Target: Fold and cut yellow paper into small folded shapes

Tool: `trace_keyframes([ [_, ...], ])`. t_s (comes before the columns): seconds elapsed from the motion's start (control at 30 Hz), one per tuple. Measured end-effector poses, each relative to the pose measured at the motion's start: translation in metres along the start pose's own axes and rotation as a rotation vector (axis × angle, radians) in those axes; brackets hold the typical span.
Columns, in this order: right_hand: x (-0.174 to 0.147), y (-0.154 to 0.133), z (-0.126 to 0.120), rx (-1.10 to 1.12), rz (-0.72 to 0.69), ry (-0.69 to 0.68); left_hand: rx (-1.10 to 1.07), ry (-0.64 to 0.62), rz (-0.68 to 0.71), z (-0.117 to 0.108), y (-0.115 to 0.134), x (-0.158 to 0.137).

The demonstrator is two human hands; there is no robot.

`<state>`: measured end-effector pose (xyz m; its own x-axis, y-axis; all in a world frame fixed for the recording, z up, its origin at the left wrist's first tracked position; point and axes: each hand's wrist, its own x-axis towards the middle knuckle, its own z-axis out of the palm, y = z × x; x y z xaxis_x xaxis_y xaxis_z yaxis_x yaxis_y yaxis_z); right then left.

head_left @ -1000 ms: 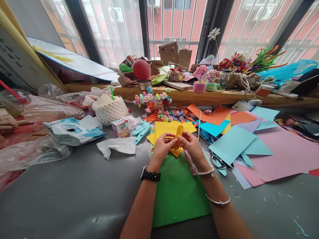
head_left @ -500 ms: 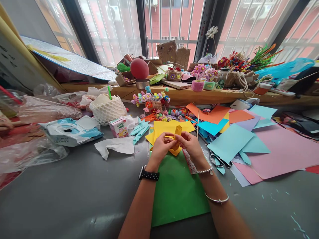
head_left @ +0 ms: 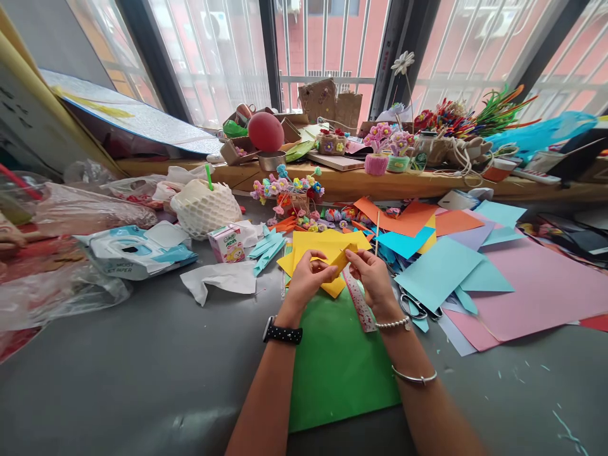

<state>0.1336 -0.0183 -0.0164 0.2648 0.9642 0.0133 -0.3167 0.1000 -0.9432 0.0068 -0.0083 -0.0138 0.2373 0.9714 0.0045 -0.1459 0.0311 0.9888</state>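
A small piece of folded yellow paper (head_left: 342,258) is held up between my two hands. My left hand (head_left: 308,278) pinches its lower left end, thumb and fingers closed on it. At its upper right end, my right hand (head_left: 373,278) grips it between thumb and forefinger. Under and behind the hands lie flat yellow sheets (head_left: 308,244). A green sheet or mat (head_left: 342,367) spreads beneath my wrists. Beside my right hand, a patterned strip like a ruler (head_left: 360,301) lies on the green.
Light blue sheets (head_left: 439,269), scissors (head_left: 415,307) and a large pink sheet (head_left: 551,285) lie on the right. To the left are a wet-wipes pack (head_left: 135,250), a small drink box (head_left: 227,244) and a white tissue (head_left: 221,278). Crafted flowers (head_left: 285,187) stand behind.
The folded yellow paper has tipped from upright to slanting rightward. My right hand has shifted slightly right and now pinches its upper end; more of the patterned strip shows.
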Motion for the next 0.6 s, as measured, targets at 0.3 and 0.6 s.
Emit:
trace_keyframes([
  [0.3, -0.0012, -0.0058, -0.0066, -0.059, 0.078, -0.147, -0.126, 0.238, 0.135, -0.0025, 0.0034, -0.0003],
  [0.6, -0.0044, -0.0012, 0.0, 0.072, 0.125, -0.231, -0.218, 0.237, -0.068, -0.0007, 0.0011, 0.0006],
])
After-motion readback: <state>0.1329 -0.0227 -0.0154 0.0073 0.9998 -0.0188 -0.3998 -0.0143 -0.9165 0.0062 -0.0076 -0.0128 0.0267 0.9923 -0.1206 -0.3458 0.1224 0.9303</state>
